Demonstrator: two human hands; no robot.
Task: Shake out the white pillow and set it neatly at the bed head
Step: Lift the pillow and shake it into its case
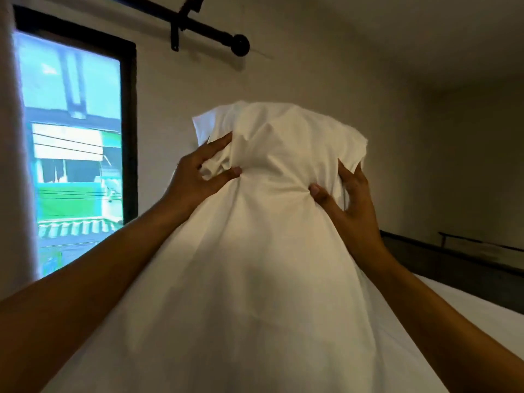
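White pillow point(255, 251): soft, creased cotton, held upright in air, pinched to narrow waist near top. Left hand point(198, 177) clamped on bunched fabric at pillow's left edge; right hand point(351, 199) gripping pillow's right edge, thumb pressed into cloth. Left of pillow: dark-framed window point(76, 131), black metal curtain rod point(198, 24) above. Right of pillow, lower: white bed point(467, 304), dark headboard point(453, 268).

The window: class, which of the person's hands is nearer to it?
Left. The left hand grips the pillow on the side toward the window. The right hand grips the pillow's far side, away from the window.
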